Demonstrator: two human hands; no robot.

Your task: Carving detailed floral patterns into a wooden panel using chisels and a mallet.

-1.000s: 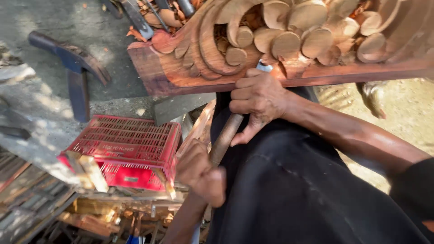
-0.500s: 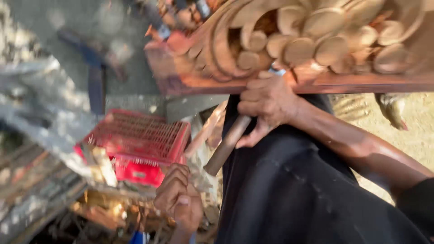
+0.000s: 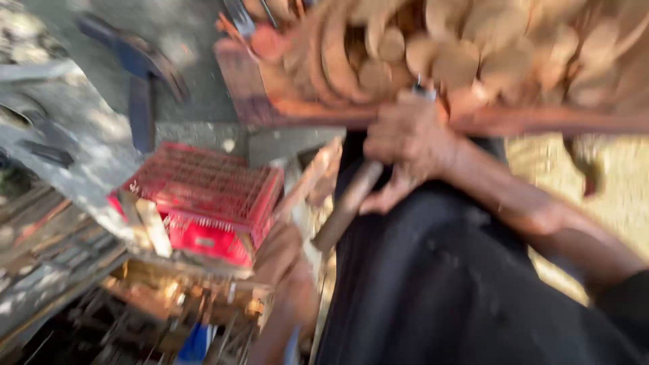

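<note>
The right hand (image 3: pixel 412 145) is wrapped around a chisel (image 3: pixel 348 206) with a wooden handle, held at the lower edge of the carved wooden panel (image 3: pixel 433 61). The left hand (image 3: pixel 280 253) hangs low beside the red crate (image 3: pixel 203 199); blur hides its grip.

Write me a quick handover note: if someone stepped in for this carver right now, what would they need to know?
Right hand: closed around a wooden-handled tool, its tip up against the lower edge of the carved panel, its handle slanting down over the lap.
Left hand: low beside the red crate; the picture is too blurred to tell whether it holds anything.
Panel: reddish wood with curls and rounded petals already cut in relief, lying across the knees.
Done: much of the visible relief is shaped.
Left: cannot tell from this blurred view which parts are unfinished.
</note>
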